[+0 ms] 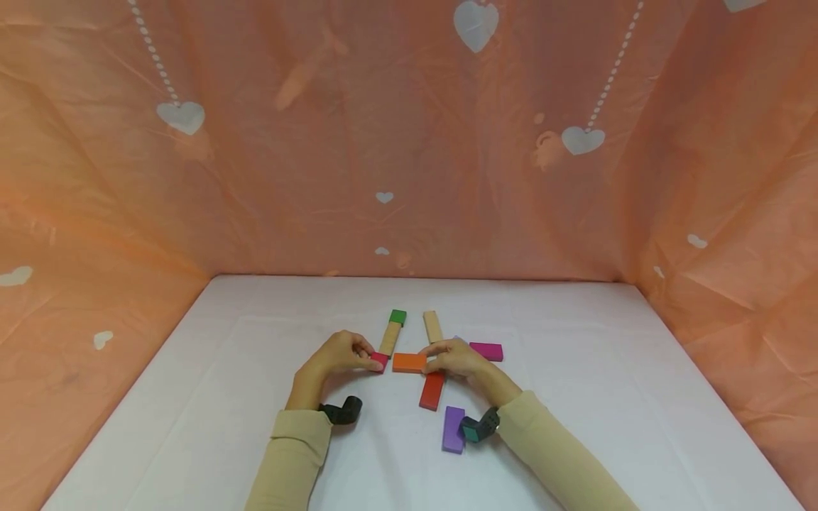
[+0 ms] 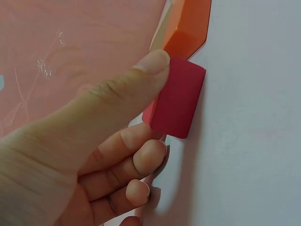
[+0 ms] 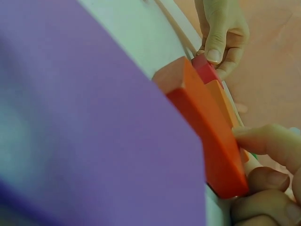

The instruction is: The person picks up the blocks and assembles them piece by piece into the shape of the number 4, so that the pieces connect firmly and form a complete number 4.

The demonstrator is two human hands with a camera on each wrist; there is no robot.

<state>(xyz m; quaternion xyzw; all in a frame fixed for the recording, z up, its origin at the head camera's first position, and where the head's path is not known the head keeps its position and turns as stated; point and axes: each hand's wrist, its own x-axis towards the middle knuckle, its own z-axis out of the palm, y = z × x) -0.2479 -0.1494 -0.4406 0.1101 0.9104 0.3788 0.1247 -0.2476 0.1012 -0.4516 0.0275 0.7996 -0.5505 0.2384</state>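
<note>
My left hand (image 1: 345,353) pinches a small crimson block (image 2: 181,96) between thumb and fingers, beside the lower end of a plain wooden block (image 1: 390,339). Just to its right lies an orange block (image 1: 409,363), its long side running left to right. Thumb and forefinger of my right hand (image 1: 456,357) grip that orange block's right end. Below the right fingers is a red block (image 1: 432,392), slanted. A green block (image 1: 398,317) sits at the far end of the left wooden block. Another wooden block (image 1: 432,326) leans the opposite way, partly behind the right hand.
A magenta block (image 1: 486,351) lies to the right of the right hand. Near the right wrist camera (image 1: 481,426) is a purple block (image 1: 453,429), which fills much of the right wrist view. An orange curtain (image 1: 409,142) with hearts surrounds the white table (image 1: 255,319).
</note>
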